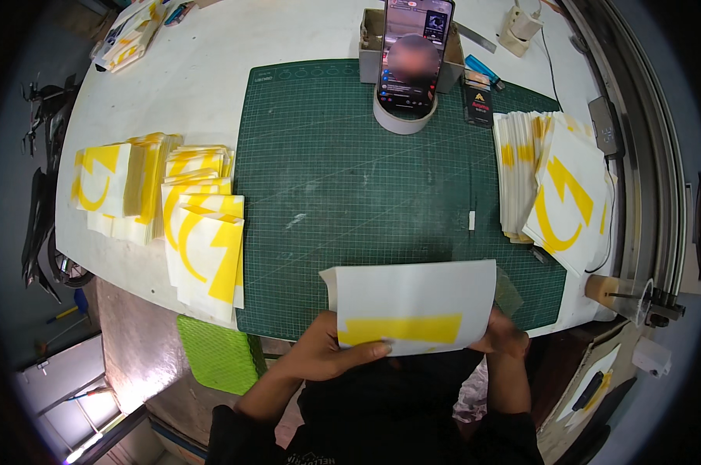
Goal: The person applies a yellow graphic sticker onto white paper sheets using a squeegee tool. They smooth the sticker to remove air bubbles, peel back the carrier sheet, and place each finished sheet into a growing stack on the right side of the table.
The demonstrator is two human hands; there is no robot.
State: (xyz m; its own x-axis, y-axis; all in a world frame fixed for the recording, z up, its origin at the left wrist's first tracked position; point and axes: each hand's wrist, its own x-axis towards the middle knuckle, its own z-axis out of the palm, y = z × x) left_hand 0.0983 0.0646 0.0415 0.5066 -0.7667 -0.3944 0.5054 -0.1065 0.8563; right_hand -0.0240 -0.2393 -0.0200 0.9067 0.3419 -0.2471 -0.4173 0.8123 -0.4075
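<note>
One white sheet [412,298] with a yellow band across its lower part is held up at the near edge of the surface [211,70], just above the person's lap. It is pinched at both lower corners: the left hand [327,353] has its thumb laid over the front along the yellow band, with the fingers behind, and the right hand [505,333] is closed on the right edge, mostly hidden by the sheet. Both grips are pressed together on the sheet.

The sheet is judged light and thin, and only slightly stiff; its top left corner is seen curling. It would probably crease if squeezed hard, so the edges and corners are judged the safest places for a hold.

A green cutting mat [350,178] lies beyond the sheet. Stacks of similar white and yellow sheets are set to the left [203,240] and to the right [556,186]. A phone [412,54] is propped upright in a roll of tape at the mat's far edge.
</note>
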